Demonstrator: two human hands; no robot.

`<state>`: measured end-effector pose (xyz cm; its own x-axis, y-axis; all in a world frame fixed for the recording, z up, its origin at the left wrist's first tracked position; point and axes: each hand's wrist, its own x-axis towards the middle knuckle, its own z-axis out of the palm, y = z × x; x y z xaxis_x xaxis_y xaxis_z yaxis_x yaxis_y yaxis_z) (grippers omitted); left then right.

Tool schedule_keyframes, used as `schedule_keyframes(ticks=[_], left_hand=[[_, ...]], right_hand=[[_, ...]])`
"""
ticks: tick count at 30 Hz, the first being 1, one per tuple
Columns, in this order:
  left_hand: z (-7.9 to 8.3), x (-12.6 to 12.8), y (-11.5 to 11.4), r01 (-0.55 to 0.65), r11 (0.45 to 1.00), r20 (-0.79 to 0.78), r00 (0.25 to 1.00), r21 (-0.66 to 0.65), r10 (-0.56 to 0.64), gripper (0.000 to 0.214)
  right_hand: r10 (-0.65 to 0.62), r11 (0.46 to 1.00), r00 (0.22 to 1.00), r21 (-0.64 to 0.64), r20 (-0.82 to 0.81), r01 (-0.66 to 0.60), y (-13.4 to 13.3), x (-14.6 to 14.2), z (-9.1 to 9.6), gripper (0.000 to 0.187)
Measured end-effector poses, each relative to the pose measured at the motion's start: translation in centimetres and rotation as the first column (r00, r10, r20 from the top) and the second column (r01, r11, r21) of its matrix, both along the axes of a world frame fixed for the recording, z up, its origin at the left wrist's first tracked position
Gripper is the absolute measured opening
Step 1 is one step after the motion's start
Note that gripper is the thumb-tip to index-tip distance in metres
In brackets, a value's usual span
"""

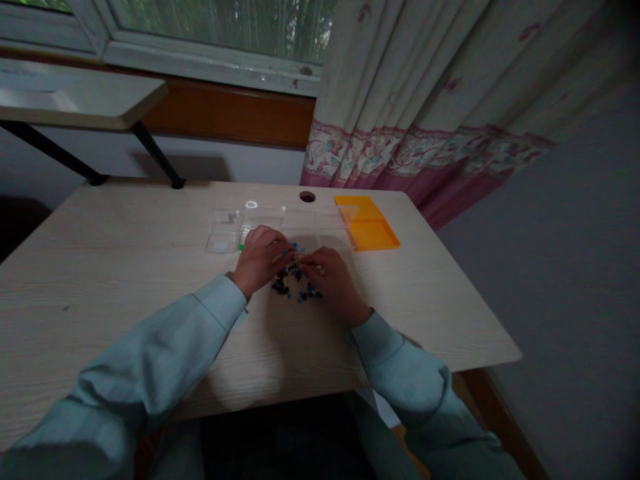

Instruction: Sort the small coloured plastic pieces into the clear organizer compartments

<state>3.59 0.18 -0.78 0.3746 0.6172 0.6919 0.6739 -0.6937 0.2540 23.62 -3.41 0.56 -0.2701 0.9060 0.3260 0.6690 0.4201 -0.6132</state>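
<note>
Small loose pieces (295, 279), blue, dark, yellowish and pale, lie in a heap on the table; they are too small to name. My left hand (260, 260) reaches over the heap's left edge, fingers bent and drawn together at the tips. From the right, my right hand (334, 280) comes in low with thumb and forefinger pinched over the pieces. Whatever either set of fingertips holds is too small to make out. Just behind both hands stands a clear plastic box with compartments (300, 219), partly covered by my left hand. A green bit shows beside that hand.
An open orange case (376, 233) lies at the back right, touching or overlapped by the clear box. The wooden table (150, 267) has a round cable hole (307, 197) near its back edge. A raised shelf (80, 100) stands at left; a curtain (400, 120) hangs behind.
</note>
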Motion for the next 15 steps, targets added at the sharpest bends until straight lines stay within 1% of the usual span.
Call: schedule_keyframes(ticks=[3, 6, 11, 15], left_hand=[[0.0, -0.1, 0.2, -0.041, 0.999, 0.02, 0.999, -0.023, 0.041, 0.021], [0.1, -0.1, 0.2, -0.06, 0.997, 0.027, 0.998, -0.04, 0.061, 0.021], [0.1, -0.1, 0.1, -0.089, 0.994, 0.037, 0.995, -0.059, 0.091, 0.021], [0.0, -0.2, 0.3, -0.113, 0.99, 0.038, 0.993, -0.082, 0.116, 0.022]], right_hand=[[0.033, 0.998, 0.976, 0.044, 0.213, -0.043, -0.3, -0.2, 0.1, 0.01], [0.021, 0.997, 0.94, 0.067, 0.342, -0.047, -0.5, -0.4, 0.2, 0.012], [0.006, 0.997, 0.896, 0.07, 0.443, -0.042, -0.8, -0.4, 0.7, 0.015], [0.0, 0.997, 0.868, 0.068, 0.497, -0.039, -0.9, -0.2, 1.1, 0.014]])
